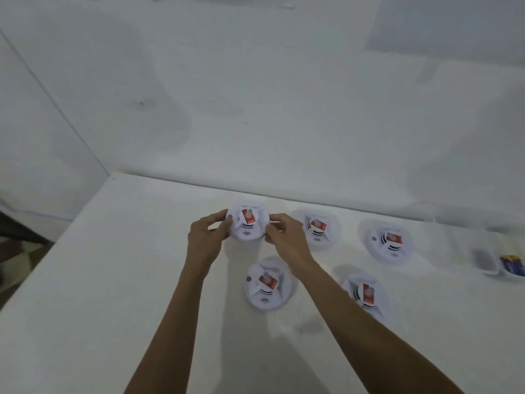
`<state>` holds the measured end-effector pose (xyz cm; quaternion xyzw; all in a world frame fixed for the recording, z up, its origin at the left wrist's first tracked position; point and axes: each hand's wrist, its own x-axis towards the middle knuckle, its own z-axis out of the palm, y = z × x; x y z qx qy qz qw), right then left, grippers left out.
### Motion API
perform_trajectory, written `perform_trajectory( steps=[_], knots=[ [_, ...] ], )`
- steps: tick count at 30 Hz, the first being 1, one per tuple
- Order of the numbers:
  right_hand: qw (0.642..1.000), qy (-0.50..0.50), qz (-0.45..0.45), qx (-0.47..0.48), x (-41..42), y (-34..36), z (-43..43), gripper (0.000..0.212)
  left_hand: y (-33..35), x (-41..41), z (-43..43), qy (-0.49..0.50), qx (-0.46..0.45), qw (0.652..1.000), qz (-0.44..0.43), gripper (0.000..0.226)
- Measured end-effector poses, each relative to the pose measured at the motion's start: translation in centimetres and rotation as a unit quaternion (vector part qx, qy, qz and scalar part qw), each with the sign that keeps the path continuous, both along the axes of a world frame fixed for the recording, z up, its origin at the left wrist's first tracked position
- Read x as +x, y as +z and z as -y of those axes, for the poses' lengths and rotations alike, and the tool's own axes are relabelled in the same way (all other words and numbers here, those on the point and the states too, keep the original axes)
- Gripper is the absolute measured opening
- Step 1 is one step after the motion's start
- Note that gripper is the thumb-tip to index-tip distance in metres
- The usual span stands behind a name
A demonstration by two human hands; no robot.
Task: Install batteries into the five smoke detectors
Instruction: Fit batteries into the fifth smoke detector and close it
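While my left hand and right hand pinch the round white plastic smoke detector mid-frame, I'd twist evenly.

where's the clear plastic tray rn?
Head view: the tray sits far right on the table, just right of the back-right smoke detector.

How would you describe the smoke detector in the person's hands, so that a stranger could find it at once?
On the white table you see five round white detectors with red labels. The smoke detector meant is the leftmost in the far row, near the table's back edge. It alone is gripped at its rim by the left hand and the right hand.
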<state>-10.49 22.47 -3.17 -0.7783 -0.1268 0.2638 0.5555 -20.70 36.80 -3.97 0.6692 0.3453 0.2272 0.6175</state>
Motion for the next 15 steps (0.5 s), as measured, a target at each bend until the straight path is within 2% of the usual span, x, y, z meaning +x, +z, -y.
perform_trajectory(
  steps=[4,9,15],
  knots=[
    [0.998,0.025,0.039,-0.035,0.6,-0.5,-2.0,0.028,-2.4,1.1,-1.9,0.011,0.056,0.996,-0.068,0.027],
    [0.994,0.048,0.053,-0.086,1.0,-1.3,-3.1,0.018,-3.2,1.8,-2.5,-0.001,0.115,0.983,-0.140,0.031],
    [0.991,0.074,0.061,-0.097,1.2,-2.0,-3.2,0.019,-3.5,2.0,-2.1,-0.002,0.169,0.971,-0.170,0.029]
  ],
)
